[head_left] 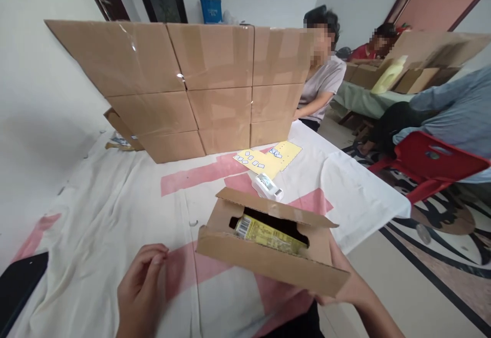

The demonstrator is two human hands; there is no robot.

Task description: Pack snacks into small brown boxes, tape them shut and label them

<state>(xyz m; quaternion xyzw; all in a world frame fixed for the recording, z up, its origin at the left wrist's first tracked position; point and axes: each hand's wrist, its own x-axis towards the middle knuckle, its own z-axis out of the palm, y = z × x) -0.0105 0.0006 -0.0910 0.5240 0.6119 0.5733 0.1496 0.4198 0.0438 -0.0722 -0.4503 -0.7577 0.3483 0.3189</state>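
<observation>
My right hand grips the right end of a small cardboard box; its fingers are partly hidden behind the box. The long top flaps of the box stand open. Inside, a yellow printed packet with a barcode shows through the gap between the inner flaps. To the left, my left hand hovers over the cloth, apart from the box, fingers curled and thumb against them. Nothing shows in it.
A wall of taped cartons stands across the table. Before it lie yellow label sheets and a white device. A black object is at lower left. People sit beyond, near a red chair.
</observation>
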